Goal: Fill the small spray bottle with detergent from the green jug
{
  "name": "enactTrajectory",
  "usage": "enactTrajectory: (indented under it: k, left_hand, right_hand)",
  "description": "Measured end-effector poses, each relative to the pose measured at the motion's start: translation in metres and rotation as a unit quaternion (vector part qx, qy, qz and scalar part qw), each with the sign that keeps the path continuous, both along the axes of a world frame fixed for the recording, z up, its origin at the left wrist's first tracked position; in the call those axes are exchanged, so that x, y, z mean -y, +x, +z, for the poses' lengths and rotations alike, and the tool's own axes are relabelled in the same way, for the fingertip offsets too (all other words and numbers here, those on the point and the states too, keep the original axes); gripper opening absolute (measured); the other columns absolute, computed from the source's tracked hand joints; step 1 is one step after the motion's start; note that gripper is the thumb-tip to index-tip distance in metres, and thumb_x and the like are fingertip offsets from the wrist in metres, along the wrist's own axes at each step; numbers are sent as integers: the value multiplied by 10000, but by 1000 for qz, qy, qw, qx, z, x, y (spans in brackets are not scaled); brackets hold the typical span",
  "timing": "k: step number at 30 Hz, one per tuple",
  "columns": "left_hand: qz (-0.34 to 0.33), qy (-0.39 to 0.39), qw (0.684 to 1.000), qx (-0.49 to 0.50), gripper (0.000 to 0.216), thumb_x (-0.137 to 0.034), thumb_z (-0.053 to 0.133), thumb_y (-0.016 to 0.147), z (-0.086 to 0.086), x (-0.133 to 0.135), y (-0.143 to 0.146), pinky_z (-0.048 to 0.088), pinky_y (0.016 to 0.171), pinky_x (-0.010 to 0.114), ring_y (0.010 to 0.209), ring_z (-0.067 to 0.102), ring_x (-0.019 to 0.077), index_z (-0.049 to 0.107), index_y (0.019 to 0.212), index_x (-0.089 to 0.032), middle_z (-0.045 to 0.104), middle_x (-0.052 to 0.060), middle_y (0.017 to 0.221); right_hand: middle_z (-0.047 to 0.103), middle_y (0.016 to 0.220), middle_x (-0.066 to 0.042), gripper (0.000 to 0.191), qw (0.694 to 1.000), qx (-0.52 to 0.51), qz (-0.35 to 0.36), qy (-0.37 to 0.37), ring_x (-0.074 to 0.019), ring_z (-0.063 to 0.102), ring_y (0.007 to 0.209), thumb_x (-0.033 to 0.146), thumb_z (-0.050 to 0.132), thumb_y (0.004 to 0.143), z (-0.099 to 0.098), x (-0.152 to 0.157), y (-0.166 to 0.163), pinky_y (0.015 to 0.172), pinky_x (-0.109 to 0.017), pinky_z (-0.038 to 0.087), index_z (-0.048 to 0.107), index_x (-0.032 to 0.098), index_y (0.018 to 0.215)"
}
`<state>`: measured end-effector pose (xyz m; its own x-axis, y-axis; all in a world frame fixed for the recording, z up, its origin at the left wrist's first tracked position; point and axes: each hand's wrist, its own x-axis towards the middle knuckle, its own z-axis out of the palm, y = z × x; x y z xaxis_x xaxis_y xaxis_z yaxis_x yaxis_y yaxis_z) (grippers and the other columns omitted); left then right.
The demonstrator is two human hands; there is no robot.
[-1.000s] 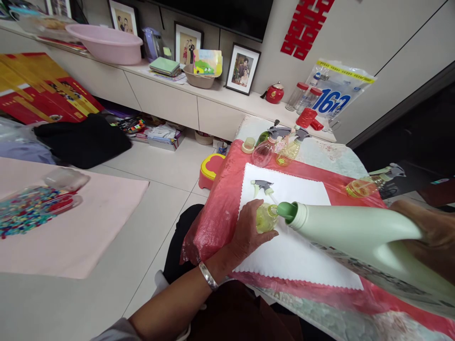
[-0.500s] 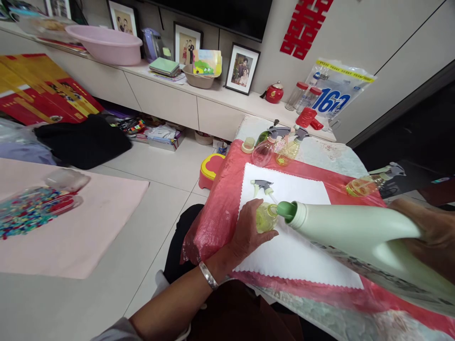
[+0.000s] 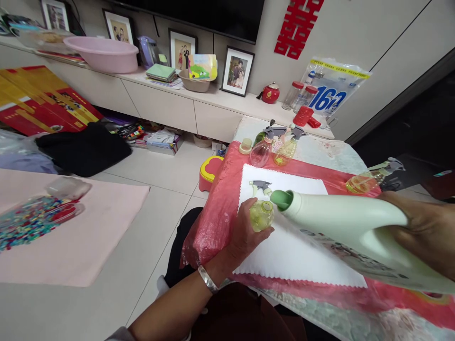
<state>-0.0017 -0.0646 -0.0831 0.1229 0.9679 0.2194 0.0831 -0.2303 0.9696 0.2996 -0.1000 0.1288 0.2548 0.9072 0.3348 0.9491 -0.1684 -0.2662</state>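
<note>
In the head view, the left hand [image 3: 245, 232] wraps around a small yellow-green bottle [image 3: 261, 215] standing open on the white cloth [image 3: 295, 251]. The right hand [image 3: 426, 232] grips the handle end of a large pale-green jug [image 3: 348, 227], tipped so its green spout [image 3: 280, 199] sits just above and beside the small bottle's mouth.

Taking the white cloth as landmark: a loose spray head [image 3: 261, 187] lies on its far left corner, just beyond the small bottle. A red plastic sheet [image 3: 216, 213] lies under the cloth and spreads over the table [image 3: 330, 151]. Past the cloth's far edge stand two spray bottles [image 3: 273, 147] and a small cap [image 3: 246, 145]; off its far right corner another spray bottle [image 3: 373, 177] lies on its side.

The jug covers the cloth's right part, and its base runs out of the picture at the right. Any flow from the spout cannot be made out. The left palm hides the small bottle's near side.
</note>
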Motion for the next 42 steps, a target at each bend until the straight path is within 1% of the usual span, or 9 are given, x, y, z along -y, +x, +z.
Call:
enactTrajectory:
  k: [3,8,12,16,26,34,37,40,42]
  left_hand:
    - [18,-12,1000,4,821,-309,837,699,-8,-1,2,416,1143,606,1316,509,341,378,1379,-294,506,99,1385]
    - [29,7,999,-18,843,-324,831,691,-18,-5,4,408,1156,592,1338,501,340,369,1395,-291,496,105,1419]
    - [35,2,999,-33,825,-317,838,648,-14,-8,5,417,1148,590,1311,529,346,409,1349,-256,533,118,1376]
    - [43,-3,998,-38,821,-320,819,654,-10,-9,6,430,1130,583,1304,540,348,407,1358,-232,539,137,1377]
    - [64,-32,997,-33,869,-424,834,639,-16,-11,6,440,1106,566,1296,550,347,404,1360,-203,557,158,1356]
    - [46,-19,997,-53,851,-379,843,631,-13,-11,5,415,1129,555,1301,544,335,410,1346,-218,553,144,1365]
    - [47,-20,997,-57,854,-379,847,639,-11,-10,5,424,1127,546,1301,548,329,404,1352,-222,562,137,1359]
    - [48,-23,997,-59,841,-389,845,646,-10,-9,5,438,1111,554,1278,564,327,406,1344,-227,566,136,1353]
    - [49,-23,997,-64,835,-385,850,647,-8,-9,5,442,1104,558,1273,569,329,407,1338,-230,569,139,1353]
  right_hand:
    - [582,530,17,342,990,70,-71,-105,-195,493,411,444,561,358,12,-12,-16,467,-362,333,680,402,676]
    - [573,589,7,370,995,-38,-91,18,-153,504,519,479,518,470,9,-25,-22,555,-335,365,693,296,740]
    - [547,659,3,294,969,-154,-91,171,-125,479,615,398,630,545,-24,-42,-16,561,-283,348,689,199,753]
    - [527,693,12,281,939,-217,-97,249,-108,438,623,382,661,597,-64,-67,-9,565,-263,379,646,165,776]
    - [471,664,39,241,899,-302,-123,292,-118,426,616,394,618,628,-148,-105,-10,556,-246,401,583,188,747]
    - [576,734,7,304,907,-292,-135,271,-155,519,659,426,603,687,-164,-94,-7,644,-307,481,617,182,867]
    - [644,936,-74,393,917,-239,-141,288,-237,590,874,460,644,713,-161,-72,-20,802,-409,508,657,175,983]
    - [570,1232,-179,552,916,-172,-141,335,-329,477,1228,497,575,825,-161,-44,-45,968,-514,453,580,135,1241]
    - [596,1168,-172,465,932,-147,-94,317,-299,537,1140,484,510,904,-162,-32,-65,935,-492,480,580,140,1210]
